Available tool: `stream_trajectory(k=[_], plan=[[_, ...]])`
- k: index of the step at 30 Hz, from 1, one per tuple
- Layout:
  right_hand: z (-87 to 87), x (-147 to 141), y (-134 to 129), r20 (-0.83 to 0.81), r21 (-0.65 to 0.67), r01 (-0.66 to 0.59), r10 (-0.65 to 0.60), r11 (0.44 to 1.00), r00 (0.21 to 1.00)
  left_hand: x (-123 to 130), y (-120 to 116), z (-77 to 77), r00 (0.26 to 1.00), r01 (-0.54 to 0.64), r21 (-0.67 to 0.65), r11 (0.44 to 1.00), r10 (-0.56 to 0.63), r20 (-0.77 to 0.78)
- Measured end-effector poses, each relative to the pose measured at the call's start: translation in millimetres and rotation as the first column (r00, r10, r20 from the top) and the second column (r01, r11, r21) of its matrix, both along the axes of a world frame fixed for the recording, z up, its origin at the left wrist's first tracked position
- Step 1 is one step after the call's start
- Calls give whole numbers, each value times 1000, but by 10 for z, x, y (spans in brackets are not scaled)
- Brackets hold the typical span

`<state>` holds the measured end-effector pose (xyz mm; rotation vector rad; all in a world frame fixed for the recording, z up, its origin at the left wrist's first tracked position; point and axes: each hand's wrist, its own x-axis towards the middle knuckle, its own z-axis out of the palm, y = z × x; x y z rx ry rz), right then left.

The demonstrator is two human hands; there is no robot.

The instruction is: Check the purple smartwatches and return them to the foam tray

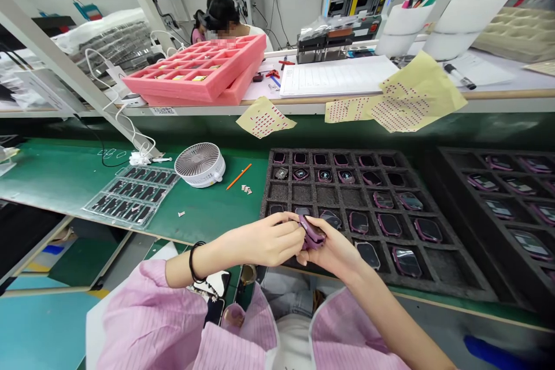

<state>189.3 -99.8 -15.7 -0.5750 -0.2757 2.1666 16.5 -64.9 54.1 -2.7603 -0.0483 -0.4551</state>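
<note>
A purple smartwatch [313,233] is held between both hands over the near edge of a black foam tray [342,201]. My left hand [271,240] pinches its left side with curled fingers. On the other side, my right hand [337,250] grips the watch with thumb and fingers. The palms hide part of it, and a dark gap shows along its edge. Beneath and beyond the hands, the tray's compartments hold several more watches [390,225], some with lit faces. A few compartments in its third row contain nothing.
A second foam tray [520,185] with watches lies at right. On the green bench [191,214] are a white fan [200,165], an orange stick [239,177] and a clear plastic tray of dark parts [132,193]. Pink foam trays [195,78] sit on the shelf; yellow sheets [265,117] hang from its edge.
</note>
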Motion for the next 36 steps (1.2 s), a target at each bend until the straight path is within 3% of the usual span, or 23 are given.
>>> stream_trajectory(k=[4, 7, 11, 14, 19, 21, 25, 27, 30, 33, 34, 36], plan=[[-64, -23, 12, -1, -28, 47, -47, 999, 999, 9, 4, -59, 997, -61, 141, 988, 66, -31], [-81, -30, 17, 0, -18, 58, -58, 998, 998, 2, 21, -75, 997, -46, 143, 989, 54, -53], [-83, -23, -27, 54, 37, -4, 2, 999, 999, -48, 117, -87, 997, 20, -131, 991, -29, -66], [-94, -28, -101, 139, 105, -46, 31, 993, 990, -95, 196, -146, 999, 16, -374, 927, -27, -23], [-116, -89, -230, 232, 146, -80, 44, 986, 972, -166, 241, -345, 999, -38, -509, 860, 19, -42], [-121, -127, -274, 250, 156, -88, 47, 984, 967, -194, 247, -395, 998, -57, -591, 804, 31, -53], [-155, -204, -335, 297, 188, -89, 30, 978, 954, -220, 248, -409, 995, -83, -837, 540, 5, -95], [-185, -235, -333, 317, 186, -78, 15, 980, 948, -219, 253, -428, 995, -94, -888, 450, 7, -102], [-212, -260, -285, 310, 157, -50, -1, 986, 951, -249, 336, -529, 992, -116, -922, 370, 94, -87], [-205, -253, -218, 254, 114, -6, -23, 993, 967, -380, 562, -704, 944, -210, -922, 325, 312, -105], [-199, -244, -200, 237, 99, 14, -37, 995, 971, -445, 657, -773, 886, -299, -885, 357, 448, -118], [-190, -216, -174, 217, 72, 41, -56, 997, 975, -582, 836, -919, 676, -583, -703, 409, 723, -140]])
